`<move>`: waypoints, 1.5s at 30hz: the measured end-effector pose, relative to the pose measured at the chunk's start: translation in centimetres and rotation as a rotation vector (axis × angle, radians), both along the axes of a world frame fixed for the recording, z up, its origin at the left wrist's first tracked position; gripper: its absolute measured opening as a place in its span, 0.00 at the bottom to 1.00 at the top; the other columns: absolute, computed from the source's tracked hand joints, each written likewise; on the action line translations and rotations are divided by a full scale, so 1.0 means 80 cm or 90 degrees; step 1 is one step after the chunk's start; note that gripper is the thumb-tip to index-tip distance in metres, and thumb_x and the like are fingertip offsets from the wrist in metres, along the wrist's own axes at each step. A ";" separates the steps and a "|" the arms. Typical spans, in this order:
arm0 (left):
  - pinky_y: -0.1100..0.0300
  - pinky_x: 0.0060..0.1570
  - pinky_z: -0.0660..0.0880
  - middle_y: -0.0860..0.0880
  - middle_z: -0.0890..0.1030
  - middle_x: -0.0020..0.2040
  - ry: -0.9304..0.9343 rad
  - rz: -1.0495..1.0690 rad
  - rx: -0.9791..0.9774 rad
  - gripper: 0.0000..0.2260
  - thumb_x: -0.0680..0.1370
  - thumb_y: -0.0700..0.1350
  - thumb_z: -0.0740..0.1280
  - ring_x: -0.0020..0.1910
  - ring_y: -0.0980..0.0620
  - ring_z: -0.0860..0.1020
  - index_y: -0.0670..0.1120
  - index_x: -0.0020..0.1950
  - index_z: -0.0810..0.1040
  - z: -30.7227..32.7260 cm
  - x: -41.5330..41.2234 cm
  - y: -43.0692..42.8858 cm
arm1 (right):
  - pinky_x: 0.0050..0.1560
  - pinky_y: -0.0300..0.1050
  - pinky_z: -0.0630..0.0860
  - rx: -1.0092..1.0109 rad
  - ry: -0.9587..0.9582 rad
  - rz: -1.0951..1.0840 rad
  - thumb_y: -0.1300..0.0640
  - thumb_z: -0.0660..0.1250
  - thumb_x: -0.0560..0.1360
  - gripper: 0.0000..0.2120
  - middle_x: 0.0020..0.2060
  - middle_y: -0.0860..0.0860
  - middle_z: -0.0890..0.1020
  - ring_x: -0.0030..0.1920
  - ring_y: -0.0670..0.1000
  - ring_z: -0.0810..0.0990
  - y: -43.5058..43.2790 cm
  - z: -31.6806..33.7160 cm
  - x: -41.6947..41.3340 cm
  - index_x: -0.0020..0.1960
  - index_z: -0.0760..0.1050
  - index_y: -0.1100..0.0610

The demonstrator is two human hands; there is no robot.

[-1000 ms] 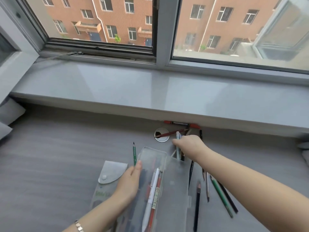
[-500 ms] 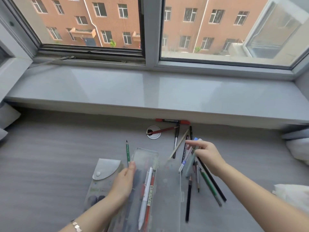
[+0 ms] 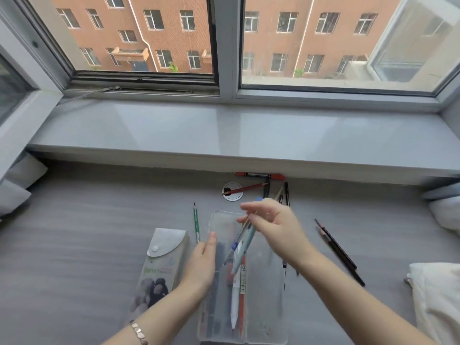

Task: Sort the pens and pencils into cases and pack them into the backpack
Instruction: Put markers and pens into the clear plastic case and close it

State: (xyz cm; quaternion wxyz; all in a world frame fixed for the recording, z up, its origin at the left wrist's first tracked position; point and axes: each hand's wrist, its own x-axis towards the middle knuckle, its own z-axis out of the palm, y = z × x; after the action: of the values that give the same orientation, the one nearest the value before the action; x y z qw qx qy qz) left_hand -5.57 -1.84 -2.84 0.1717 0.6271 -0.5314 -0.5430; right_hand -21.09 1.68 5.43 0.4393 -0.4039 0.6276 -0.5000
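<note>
A clear plastic pencil case (image 3: 263, 307) lies open on the grey desk, with a white pen (image 3: 234, 305) and a red pen (image 3: 242, 295) inside. My left hand (image 3: 202, 265) rests flat on the case's left edge. My right hand (image 3: 276, 225) hovers above the case, holding a few pens (image 3: 242, 247) that slant down toward it. A grey snap-flap pouch (image 3: 161, 260) lies left of the case. A green pencil (image 3: 196, 222) lies between them. Dark pencils (image 3: 336, 247) lie to the right.
A red marker (image 3: 258, 175), a red pencil (image 3: 249, 188) over a round cable grommet (image 3: 232, 191) and black pens (image 3: 286, 192) lie near the window sill (image 3: 224, 135). White fabric (image 3: 438, 295) sits at the right edge, grey cushions (image 3: 15, 185) at the left.
My right hand picked up a few pens from the pile on the right and carried them left, over the open case. My left hand stayed on the case.
</note>
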 end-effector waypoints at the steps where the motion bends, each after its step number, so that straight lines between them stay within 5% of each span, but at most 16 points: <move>1: 0.61 0.58 0.64 0.50 0.74 0.60 0.012 -0.001 0.002 0.24 0.79 0.59 0.50 0.59 0.53 0.71 0.45 0.62 0.73 0.003 -0.003 0.001 | 0.46 0.38 0.79 0.034 0.050 0.037 0.70 0.60 0.75 0.13 0.44 0.54 0.78 0.41 0.49 0.83 0.002 -0.006 0.009 0.53 0.77 0.57; 3: 0.61 0.57 0.62 0.52 0.73 0.58 0.049 -0.013 0.014 0.22 0.79 0.59 0.50 0.59 0.55 0.70 0.46 0.57 0.74 0.008 -0.006 0.005 | 0.45 0.43 0.77 0.094 0.089 0.130 0.66 0.60 0.76 0.19 0.42 0.51 0.80 0.38 0.53 0.80 0.010 -0.018 0.020 0.63 0.70 0.50; 5: 0.61 0.56 0.62 0.53 0.72 0.56 0.076 -0.015 0.023 0.15 0.79 0.58 0.50 0.57 0.56 0.69 0.50 0.53 0.71 0.010 -0.008 0.007 | 0.43 0.35 0.72 0.097 0.158 0.210 0.60 0.61 0.75 0.26 0.43 0.48 0.77 0.37 0.45 0.75 0.016 -0.029 0.024 0.70 0.60 0.44; 7: 0.62 0.54 0.62 0.53 0.72 0.54 0.089 -0.009 0.026 0.12 0.79 0.56 0.51 0.55 0.55 0.70 0.52 0.49 0.70 0.012 -0.009 0.009 | 0.54 0.27 0.66 0.064 0.310 0.248 0.56 0.62 0.75 0.28 0.50 0.47 0.72 0.47 0.36 0.70 0.020 -0.040 0.024 0.72 0.56 0.48; 9: 0.62 0.53 0.62 0.52 0.73 0.53 0.076 -0.001 0.020 0.13 0.80 0.56 0.52 0.54 0.55 0.71 0.51 0.50 0.72 0.012 -0.011 0.010 | 0.64 0.31 0.59 -0.011 0.450 0.243 0.54 0.62 0.75 0.24 0.55 0.49 0.71 0.60 0.43 0.64 0.023 -0.048 0.022 0.69 0.63 0.55; 12: 0.61 0.50 0.65 0.52 0.76 0.52 0.047 0.004 0.013 0.17 0.79 0.57 0.51 0.53 0.54 0.73 0.49 0.55 0.74 0.015 -0.015 0.011 | 0.65 0.36 0.57 -0.067 0.553 0.248 0.52 0.61 0.75 0.19 0.57 0.52 0.72 0.63 0.49 0.65 0.028 -0.055 0.022 0.64 0.71 0.58; 16: 0.58 0.43 0.68 0.51 0.78 0.47 0.025 0.001 0.010 0.18 0.79 0.58 0.52 0.47 0.53 0.75 0.47 0.49 0.76 0.015 -0.025 0.007 | 0.63 0.42 0.61 -0.071 0.611 0.255 0.49 0.61 0.74 0.20 0.57 0.53 0.73 0.60 0.53 0.69 0.030 -0.058 0.017 0.63 0.72 0.57; 21: 0.60 0.52 0.64 0.50 0.74 0.52 0.010 -0.001 0.013 0.19 0.79 0.57 0.52 0.53 0.52 0.71 0.45 0.54 0.74 0.011 -0.032 -0.010 | 0.62 0.42 0.65 -0.022 0.543 0.367 0.46 0.62 0.75 0.22 0.57 0.53 0.76 0.59 0.51 0.71 0.017 -0.054 0.003 0.65 0.70 0.56; 26: 0.65 0.36 0.63 0.57 0.71 0.39 -0.038 -0.067 0.018 0.16 0.78 0.61 0.49 0.39 0.61 0.69 0.53 0.40 0.68 0.008 -0.035 -0.025 | 0.54 0.41 0.72 0.070 0.406 -0.021 0.62 0.62 0.75 0.10 0.49 0.53 0.81 0.49 0.48 0.77 -0.052 -0.056 -0.053 0.54 0.77 0.59; 35: 0.68 0.38 0.63 0.55 0.71 0.40 -0.045 -0.062 0.015 0.19 0.78 0.61 0.49 0.39 0.58 0.69 0.48 0.45 0.69 0.003 -0.039 -0.060 | 0.48 0.49 0.75 0.464 0.545 0.026 0.63 0.63 0.73 0.17 0.54 0.60 0.78 0.53 0.62 0.78 -0.133 -0.099 -0.079 0.61 0.65 0.64; 40: 0.60 0.41 0.66 0.50 0.73 0.45 -0.049 -0.055 0.023 0.20 0.78 0.61 0.49 0.42 0.52 0.70 0.46 0.48 0.70 -0.001 -0.029 -0.075 | 0.49 0.49 0.74 0.440 0.533 0.028 0.62 0.61 0.74 0.15 0.58 0.62 0.73 0.53 0.63 0.77 -0.137 -0.113 -0.080 0.60 0.67 0.64; 45: 0.58 0.43 0.67 0.51 0.72 0.45 -0.054 -0.055 0.026 0.19 0.78 0.61 0.49 0.41 0.53 0.70 0.47 0.48 0.69 -0.004 -0.018 -0.079 | 0.45 0.47 0.74 0.397 0.740 0.080 0.62 0.57 0.76 0.20 0.61 0.61 0.72 0.55 0.60 0.77 -0.151 -0.113 -0.090 0.68 0.62 0.61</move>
State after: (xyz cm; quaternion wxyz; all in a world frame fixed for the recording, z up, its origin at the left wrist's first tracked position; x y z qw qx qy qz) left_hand -7.01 -8.12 -3.14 0.1126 0.6294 -0.5538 -0.5333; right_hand -28.25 -10.38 -3.64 0.1538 -0.4974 0.8532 0.0312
